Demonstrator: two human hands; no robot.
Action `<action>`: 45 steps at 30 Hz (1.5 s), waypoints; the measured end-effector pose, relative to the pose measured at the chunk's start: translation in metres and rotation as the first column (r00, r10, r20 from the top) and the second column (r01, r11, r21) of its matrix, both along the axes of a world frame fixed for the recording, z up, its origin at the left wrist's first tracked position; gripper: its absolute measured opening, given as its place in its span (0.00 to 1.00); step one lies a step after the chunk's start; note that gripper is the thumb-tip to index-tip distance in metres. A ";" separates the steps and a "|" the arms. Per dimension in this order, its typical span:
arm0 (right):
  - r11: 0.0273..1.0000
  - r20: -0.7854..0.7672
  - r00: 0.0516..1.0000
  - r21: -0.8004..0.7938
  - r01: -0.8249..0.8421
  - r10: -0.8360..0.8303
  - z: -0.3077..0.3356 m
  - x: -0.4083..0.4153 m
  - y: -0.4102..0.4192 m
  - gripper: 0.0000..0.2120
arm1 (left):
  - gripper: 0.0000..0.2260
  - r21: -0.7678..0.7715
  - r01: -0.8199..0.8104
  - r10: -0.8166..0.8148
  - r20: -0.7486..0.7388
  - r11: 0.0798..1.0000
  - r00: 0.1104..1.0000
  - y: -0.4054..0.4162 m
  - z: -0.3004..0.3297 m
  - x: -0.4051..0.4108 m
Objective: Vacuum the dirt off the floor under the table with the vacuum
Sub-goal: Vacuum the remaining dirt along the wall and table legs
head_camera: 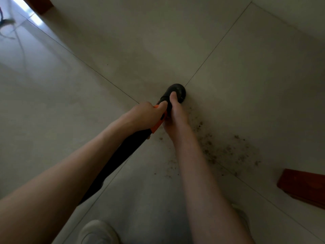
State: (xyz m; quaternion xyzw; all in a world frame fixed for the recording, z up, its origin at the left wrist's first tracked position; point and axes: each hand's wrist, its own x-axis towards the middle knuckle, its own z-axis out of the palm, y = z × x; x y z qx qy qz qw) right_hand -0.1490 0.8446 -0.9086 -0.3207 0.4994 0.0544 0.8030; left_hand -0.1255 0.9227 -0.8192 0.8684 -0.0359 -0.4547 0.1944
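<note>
While both arms reach forward and down, the left hand (144, 115) grips the vacuum (123, 152) at its orange collar, fingers curled round it and the thumb lying along the top. The right hand (174, 117) holds the black front section just ahead of the left, thumb pressed on top; its other fingers wrap beneath and are hidden from view. The two hands sit just beside each other on the tube.

The vacuum's black nozzle (177, 90) points away from the person and meets the floor (88, 94) at the crossing of the tile joints. Its dark tube runs back between the forearms toward the lower left.

Dirt (226, 152) — brown specks and crumbs — lies scattered on the pale tiles to the right of the right forearm, nearer the person than the nozzle, and apart from the nozzle's mouth. A reddish wooden leg (304, 187) stands at the right edge, near the dirt. A white shoe (98, 233) shows at the bottom — partly cut off by the frame.
</note>
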 end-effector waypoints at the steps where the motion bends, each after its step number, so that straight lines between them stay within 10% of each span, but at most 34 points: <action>1: 1.000 -0.001 1.000 -0.001 -0.004 0.004 0.001 0.001 -0.003 0.18 | 0.25 -0.006 0.002 -0.002 0.000 1.000 1.000 -0.002 0.000 0.002; 32: 0.986 0.118 0.979 0.034 0.162 -0.165 0.021 0.031 -0.065 0.27 | 0.23 -0.200 0.042 -0.008 0.164 0.979 0.986 -0.052 -0.007 0.020; 45: 0.989 0.126 0.989 0.121 -0.089 0.073 0.018 0.031 -0.005 0.20 | 0.25 -0.120 -0.151 0.150 -0.019 0.981 0.988 0.026 -0.012 0.020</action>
